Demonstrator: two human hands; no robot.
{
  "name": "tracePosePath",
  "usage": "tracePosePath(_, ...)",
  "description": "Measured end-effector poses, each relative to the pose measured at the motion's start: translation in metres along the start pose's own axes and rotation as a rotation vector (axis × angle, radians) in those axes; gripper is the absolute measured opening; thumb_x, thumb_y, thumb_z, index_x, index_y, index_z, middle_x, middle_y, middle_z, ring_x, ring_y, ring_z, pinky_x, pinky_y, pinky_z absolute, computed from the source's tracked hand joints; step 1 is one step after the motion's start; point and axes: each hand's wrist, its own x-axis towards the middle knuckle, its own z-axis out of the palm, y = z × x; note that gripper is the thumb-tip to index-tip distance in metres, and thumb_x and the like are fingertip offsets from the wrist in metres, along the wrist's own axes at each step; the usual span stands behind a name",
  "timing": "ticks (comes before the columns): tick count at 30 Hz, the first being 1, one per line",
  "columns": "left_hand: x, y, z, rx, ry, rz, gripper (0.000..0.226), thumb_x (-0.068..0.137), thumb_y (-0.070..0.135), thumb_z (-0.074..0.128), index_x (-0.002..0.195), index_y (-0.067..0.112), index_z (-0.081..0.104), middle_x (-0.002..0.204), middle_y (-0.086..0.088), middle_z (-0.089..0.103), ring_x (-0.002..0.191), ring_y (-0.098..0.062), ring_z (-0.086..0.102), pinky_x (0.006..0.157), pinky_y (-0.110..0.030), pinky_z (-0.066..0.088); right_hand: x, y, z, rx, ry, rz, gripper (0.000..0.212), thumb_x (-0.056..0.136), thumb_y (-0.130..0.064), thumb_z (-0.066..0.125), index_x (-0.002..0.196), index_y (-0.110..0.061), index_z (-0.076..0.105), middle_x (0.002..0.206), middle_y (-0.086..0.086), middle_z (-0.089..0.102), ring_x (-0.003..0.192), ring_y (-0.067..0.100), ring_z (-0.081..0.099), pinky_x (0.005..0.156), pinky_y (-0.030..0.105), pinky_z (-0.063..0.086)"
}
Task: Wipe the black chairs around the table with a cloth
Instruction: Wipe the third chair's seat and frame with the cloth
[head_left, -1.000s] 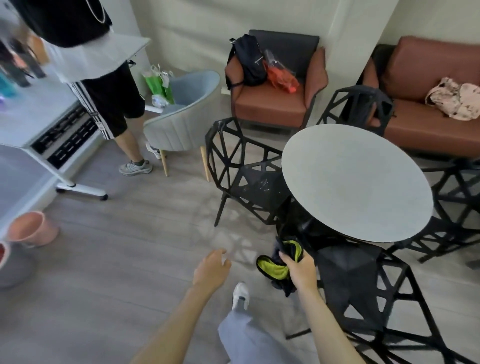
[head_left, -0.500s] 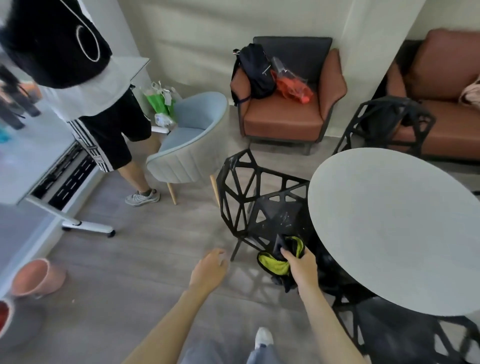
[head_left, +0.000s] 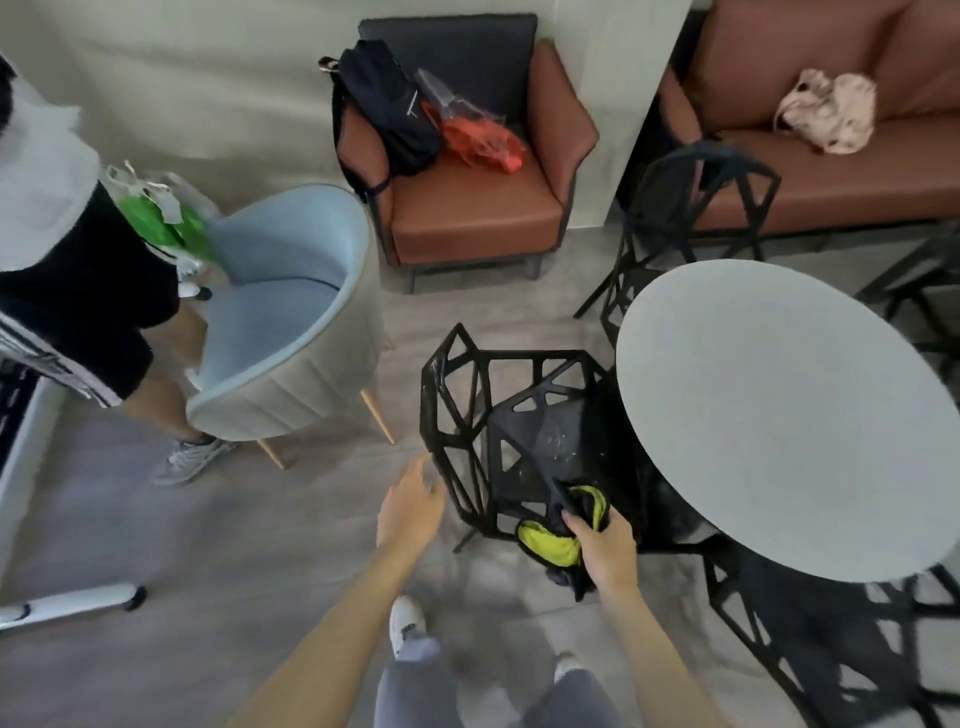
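A black lattice chair stands pushed against the round grey table, its seat showing pale smudges. My right hand grips a black and yellow-green cloth at the chair's near edge. My left hand hovers with loose fingers just left of the chair's backrest, holding nothing. Another black chair stands behind the table. A third black chair sits at the lower right.
A light blue armchair stands to the left, and a person stands beside it. A brown armchair with a dark backpack sits at the back. A brown sofa fills the back right. A white desk leg lies at the left.
I have stepped closer to the black chair. My right hand with the cloth has reached the seat's near edge, and my left hand has come up beside the backrest.
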Motion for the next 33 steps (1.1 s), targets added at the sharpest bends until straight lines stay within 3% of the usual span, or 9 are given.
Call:
tracePosePath(6, 0.091, -0.012, -0.016, -0.234, 0.056, 0.040, 0.043, 0.110, 0.043, 0.038, 0.149, 0.025, 0.045, 0.155, -0.002, 0.050, 0.143, -0.026, 0.046, 0.113, -0.043, 0.038, 0.014, -0.037, 0.077, -0.060, 0.005, -0.084, 0.017, 0.089, -0.011, 0.076, 0.097, -0.026, 0.073, 0.090, -0.009, 0.075, 0.091, 0.013, 0.070, 0.090, 0.043, 0.056)
tracePosePath(10, 0.140, -0.012, -0.014, -0.606, 0.108, -0.050, 0.066, 0.108, 0.060, 0.019, 0.150, 0.020, 0.050, 0.150, -0.004, 0.055, 0.143, -0.023, 0.045, 0.122, -0.045, 0.029, 0.044, -0.059, 0.133, -0.060, -0.041, -0.210, 0.038, 0.089, -0.001, 0.072, 0.096, -0.038, 0.066, 0.094, -0.018, 0.069, 0.095, -0.005, 0.064, 0.085, 0.020, 0.046)
tracePosePath(13, 0.178, -0.009, -0.004, -0.802, 0.137, -0.082, 0.071, 0.108, 0.058, 0.010, 0.155, 0.020, 0.046, 0.155, 0.002, 0.051, 0.142, -0.015, 0.047, 0.124, -0.045, 0.027, 0.067, -0.048, 0.181, -0.101, -0.160, -0.398, 0.035, 0.087, -0.005, 0.068, 0.108, -0.034, 0.071, 0.106, -0.020, 0.067, 0.104, 0.005, 0.060, 0.090, 0.026, 0.047)
tracePosePath(16, 0.208, -0.010, 0.010, -0.885, 0.128, -0.034, 0.072, 0.107, 0.058, 0.003, 0.156, 0.023, 0.043, 0.157, 0.006, 0.049, 0.142, -0.005, 0.046, 0.117, -0.032, 0.033, 0.084, -0.034, 0.214, -0.148, -0.165, -0.567, 0.026, 0.094, -0.025, 0.060, 0.117, -0.035, 0.069, 0.110, -0.026, 0.060, 0.105, 0.003, 0.053, 0.089, 0.020, 0.044)
tracePosePath(19, 0.230, -0.016, 0.022, -1.008, 0.120, -0.009, 0.074, 0.106, 0.060, 0.000, 0.158, 0.025, 0.040, 0.156, 0.006, 0.050, 0.141, -0.001, 0.047, 0.110, -0.021, 0.037, 0.115, -0.036, 0.232, -0.119, -0.148, -0.607, 0.032, 0.091, -0.018, 0.055, 0.117, -0.031, 0.068, 0.108, -0.023, 0.056, 0.102, 0.003, 0.051, 0.088, 0.017, 0.040)
tracePosePath(22, 0.237, -0.014, 0.031, -1.124, 0.136, 0.023, 0.076, 0.102, 0.068, 0.009, 0.157, 0.027, 0.041, 0.154, 0.004, 0.053, 0.140, -0.006, 0.051, 0.121, -0.034, 0.034, 0.158, -0.062, 0.247, -0.121, -0.158, -0.633, 0.038, 0.086, -0.005, 0.063, 0.120, -0.021, 0.069, 0.112, -0.016, 0.057, 0.104, 0.007, 0.052, 0.090, 0.016, 0.039)
tracePosePath(25, 0.237, -0.010, 0.042, -1.151, 0.180, 0.068, 0.070, 0.105, 0.063, 0.008, 0.155, 0.028, 0.043, 0.148, 0.009, 0.059, 0.138, -0.006, 0.053, 0.119, -0.033, 0.037, 0.189, -0.092, 0.260, -0.119, -0.175, -0.629, 0.039, 0.087, -0.008, 0.069, 0.122, -0.024, 0.070, 0.117, -0.017, 0.061, 0.108, 0.005, 0.052, 0.090, 0.008, 0.036)
tracePosePath(30, 0.231, -0.008, 0.037, -1.099, 0.517, 0.043, 0.066, 0.111, 0.053, 0.009, 0.145, 0.019, 0.054, 0.139, -0.002, 0.066, 0.130, -0.012, 0.061, 0.117, -0.041, 0.043, 0.139, -0.063, 0.242, 0.008, -0.207, -0.609, 0.034, 0.082, -0.014, 0.078, 0.107, -0.036, 0.072, 0.107, -0.018, 0.067, 0.098, 0.013, 0.063, 0.085, 0.021, 0.048)
tracePosePath(33, 0.219, -0.008, 0.039, -1.060, 0.534, 0.045, 0.069, 0.105, 0.058, 0.013, 0.143, 0.019, 0.056, 0.139, -0.002, 0.066, 0.130, -0.013, 0.061, 0.115, -0.044, 0.044, 0.106, -0.037, 0.223, 0.185, -0.262, -0.398, 0.038, 0.084, -0.007, 0.079, 0.086, -0.044, 0.067, 0.098, -0.010, 0.062, 0.083, 0.019, 0.066, 0.069, 0.033, 0.053)
